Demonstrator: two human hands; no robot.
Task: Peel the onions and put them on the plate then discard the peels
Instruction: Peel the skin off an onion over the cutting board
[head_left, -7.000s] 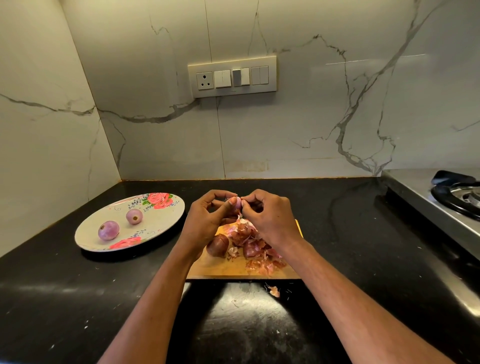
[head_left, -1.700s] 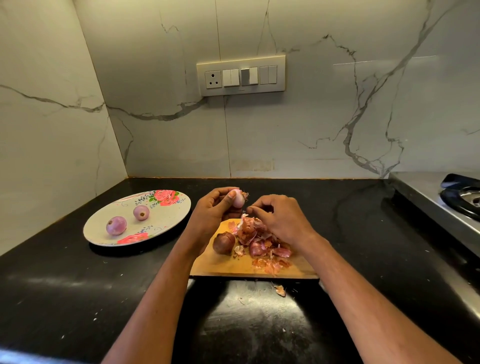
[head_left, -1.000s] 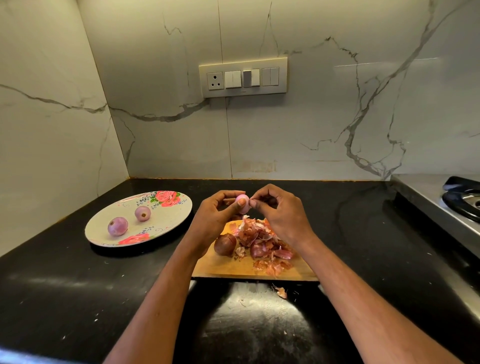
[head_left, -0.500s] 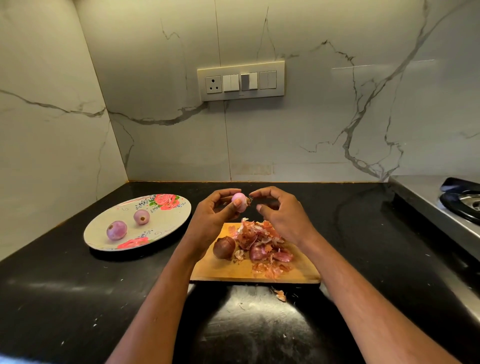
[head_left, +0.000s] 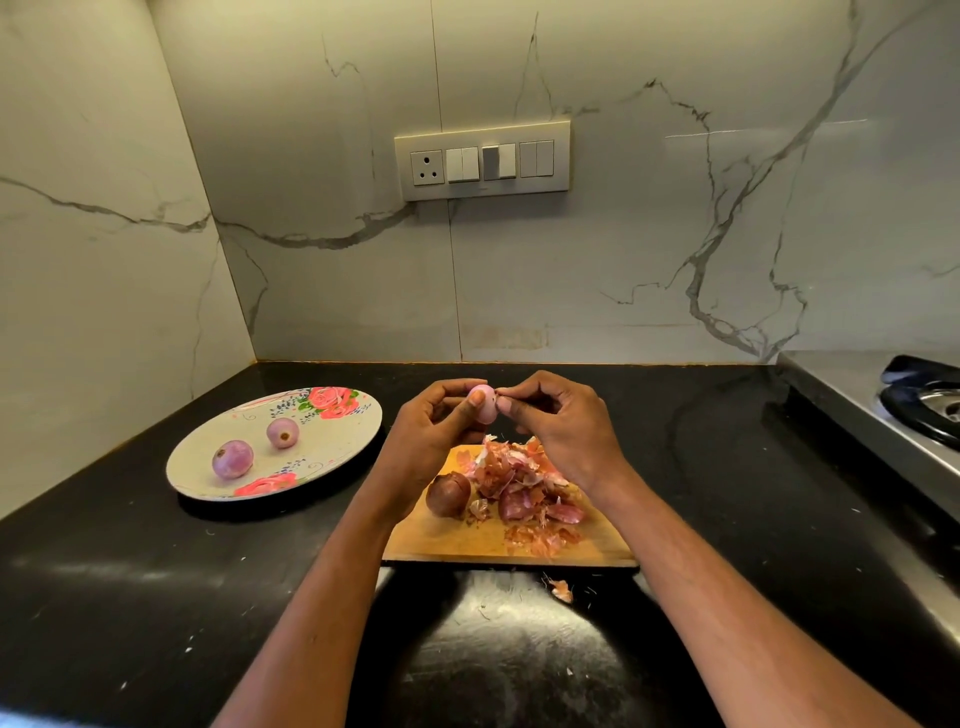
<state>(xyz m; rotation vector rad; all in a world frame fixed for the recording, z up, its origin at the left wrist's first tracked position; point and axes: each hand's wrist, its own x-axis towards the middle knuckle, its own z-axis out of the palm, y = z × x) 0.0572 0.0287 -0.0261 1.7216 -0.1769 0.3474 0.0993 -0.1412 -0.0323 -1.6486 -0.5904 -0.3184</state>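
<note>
My left hand (head_left: 434, 426) holds a small pale pink peeled onion (head_left: 484, 404) above the far edge of the wooden cutting board (head_left: 457, 538). My right hand (head_left: 561, 426) pinches at the onion's right side with thumb and fingertips. On the board lie one unpeeled brown onion (head_left: 448, 494) and a heap of reddish peels (head_left: 524, 488). Two peeled onions (head_left: 232, 459) (head_left: 283, 432) rest on the floral plate (head_left: 332, 441) to the left.
A black countertop (head_left: 130, 582) runs to marble walls at the back and left. A steel gas stove (head_left: 893, 410) stands at the right edge. A stray peel (head_left: 562, 590) lies on the counter in front of the board. A switch panel (head_left: 483, 160) is on the back wall.
My right hand dropped to the peel heap, then came back up to the onion in my left hand and pinches at its side now. The plate and board have not moved.
</note>
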